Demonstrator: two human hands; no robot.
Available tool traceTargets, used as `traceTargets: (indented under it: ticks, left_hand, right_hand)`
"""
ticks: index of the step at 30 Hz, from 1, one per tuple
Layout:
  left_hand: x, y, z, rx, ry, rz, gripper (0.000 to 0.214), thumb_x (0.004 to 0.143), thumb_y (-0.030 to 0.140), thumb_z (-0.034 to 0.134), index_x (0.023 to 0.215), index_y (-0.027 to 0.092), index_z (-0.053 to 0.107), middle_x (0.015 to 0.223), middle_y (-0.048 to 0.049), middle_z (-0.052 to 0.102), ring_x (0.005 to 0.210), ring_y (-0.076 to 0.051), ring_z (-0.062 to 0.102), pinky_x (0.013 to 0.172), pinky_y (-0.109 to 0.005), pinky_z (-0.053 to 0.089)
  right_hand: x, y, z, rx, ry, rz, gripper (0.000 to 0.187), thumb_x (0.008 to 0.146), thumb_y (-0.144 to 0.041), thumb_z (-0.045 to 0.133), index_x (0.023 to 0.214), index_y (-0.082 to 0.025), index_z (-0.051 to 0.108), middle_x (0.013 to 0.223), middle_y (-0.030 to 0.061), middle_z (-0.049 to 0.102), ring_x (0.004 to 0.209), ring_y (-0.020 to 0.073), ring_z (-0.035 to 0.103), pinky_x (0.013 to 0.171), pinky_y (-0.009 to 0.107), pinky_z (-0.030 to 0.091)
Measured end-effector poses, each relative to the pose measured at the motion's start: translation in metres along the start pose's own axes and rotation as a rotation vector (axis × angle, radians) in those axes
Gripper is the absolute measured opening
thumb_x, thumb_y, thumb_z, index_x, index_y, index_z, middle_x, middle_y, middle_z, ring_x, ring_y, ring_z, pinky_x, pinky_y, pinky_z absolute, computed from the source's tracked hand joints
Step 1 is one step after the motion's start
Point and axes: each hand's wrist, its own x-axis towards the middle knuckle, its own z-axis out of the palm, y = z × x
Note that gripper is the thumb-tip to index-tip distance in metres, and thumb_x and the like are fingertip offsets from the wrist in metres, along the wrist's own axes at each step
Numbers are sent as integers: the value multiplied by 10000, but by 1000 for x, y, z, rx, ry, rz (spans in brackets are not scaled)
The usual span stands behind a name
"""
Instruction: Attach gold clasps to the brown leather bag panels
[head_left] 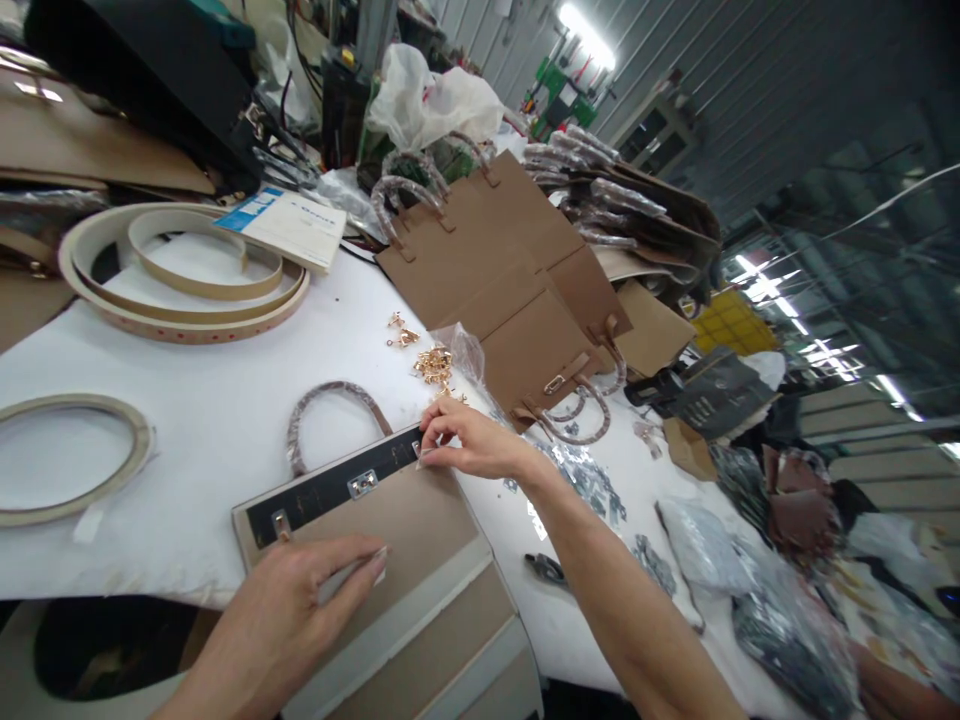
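A beige handbag panel (442,540) lies flat before me, with a black strip (322,497) along its top edge. Fixed on the strip is a silver metal plate (363,485), and a small metal fitting (280,524) sits near its left end. A plastic-wrapped handle (334,392) loops out behind that edge. Over the panel's left part, my left hand (292,600) pinches a small white piece (381,568) between thumb and finger. My right hand (469,440) is closed in a pinch at the strip's right end; its fingers hide most of what they hold.
Gold-coloured hardware (433,366) lies beyond the panel, near a brown handbag body (510,280). Tape rolls (247,322) and a booklet (292,225) are at left. Small metal plates (589,480) and a black tool (546,569) lie right. Another person's arm (900,685) shows at lower right.
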Motion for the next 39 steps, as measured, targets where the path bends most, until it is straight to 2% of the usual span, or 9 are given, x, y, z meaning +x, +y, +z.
traceTargets:
  ticks: [12, 17, 23, 26, 29, 31, 33, 36, 39]
  left_hand:
    - [2, -1, 3, 52, -10, 51, 355, 1004, 496, 515, 1023, 345, 835, 1028, 39, 832, 922, -234, 804, 797, -262, 631]
    - [2, -1, 5, 43, 14, 84, 350, 1006, 476, 519, 1027, 330, 837, 1014, 24, 834, 895, -232, 808, 760, -252, 641]
    - [1, -4, 3, -9, 23, 75, 335, 1010, 468, 535, 1131, 334, 818, 1108, 20, 815, 1009, -237, 791, 907, -284, 636]
    - [0, -8, 0, -72, 68, 91, 355, 1008, 471, 545, 1234, 323, 775, 1222, 1, 783, 1124, -233, 756, 998, -306, 602]
    - [-1, -8, -7, -128, 99, 78, 428, 1012, 465, 530, 1373, 296, 685, 1363, -33, 722, 1262, -248, 683, 1099, -373, 537]
    - [-3, -4, -12, -153, 73, 18, 546, 1028, 453, 492, 1547, 281, 492, 1275, -52, 764, 1165, -240, 724, 1022, -383, 578]
    - [-4, 1, -17, -166, 30, -49, 667, 1046, 438, 443, 1654, 257, 240, 1026, -24, 791, 924, -211, 753, 855, -344, 607]
    - [-7, 8, -22, -168, -20, -80, 690, 1056, 437, 393, 1666, 230, 144, 858, 14, 730, 776, -201, 706, 771, -330, 565]
    - [-12, 13, -23, -185, -37, -50, 612, 1054, 420, 393, 1624, 236, 270, 1012, -39, 762, 973, -242, 720, 913, -388, 539]
  right_hand:
    - [18, -3, 0, -117, -79, 55, 79, 827, -148, 806, 843, -168, 731, 910, 19, 671, 833, 137, 611, 773, 266, 464]
    - [32, -9, -3, -126, -61, 248, 359, 715, -186, 893, 993, -172, 667, 794, -34, 658, 700, 113, 581, 659, 239, 415]
    - [58, -1, -12, -119, -205, 313, 459, 564, -182, 974, 889, -178, 651, 755, -61, 647, 673, 111, 577, 608, 226, 377]
    - [45, 10, -7, -92, -115, 265, 438, 610, -227, 977, 899, -171, 652, 775, -52, 632, 693, 114, 565, 633, 228, 390]
    - [13, 15, 10, -129, 153, 169, 398, 712, -296, 944, 969, -172, 666, 876, -15, 629, 751, 126, 555, 691, 248, 427]
    - [-9, 7, 23, -147, 342, 73, 360, 788, -330, 897, 1029, -179, 678, 986, 27, 636, 816, 141, 569, 757, 276, 468]
    - [-27, -10, 37, -93, 455, -31, 294, 876, -347, 822, 1082, -188, 685, 1062, 58, 646, 854, 148, 594, 798, 295, 502]
    - [-41, -47, 54, 46, 388, -116, 337, 918, -367, 777, 1186, -188, 677, 1087, 67, 683, 859, 145, 642, 815, 299, 547]
    - [-44, -75, 68, 20, 190, -129, 410, 878, -361, 821, 1214, -173, 680, 1083, 73, 728, 887, 162, 677, 847, 312, 564]
